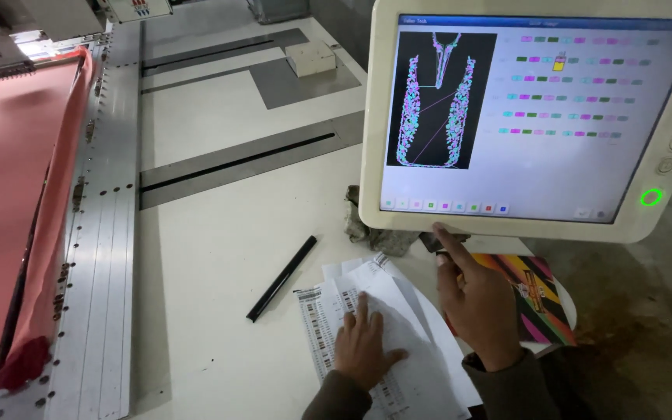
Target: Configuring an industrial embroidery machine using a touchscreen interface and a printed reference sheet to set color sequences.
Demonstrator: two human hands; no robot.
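From my remote seat I see a white desk (219, 257) with grey metal strips and a dark slot (235, 167). A perforated metal rail (99, 257) runs along its left side. Right of it lies stained grey concrete floor (647, 311), dimly lit.

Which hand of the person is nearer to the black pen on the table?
Left. The left hand lies flat on the printed papers, just right of the black pen. The right hand is farther right, fingers touching the screen's lower edge.

Head view, close, angled down over table (219, 257).
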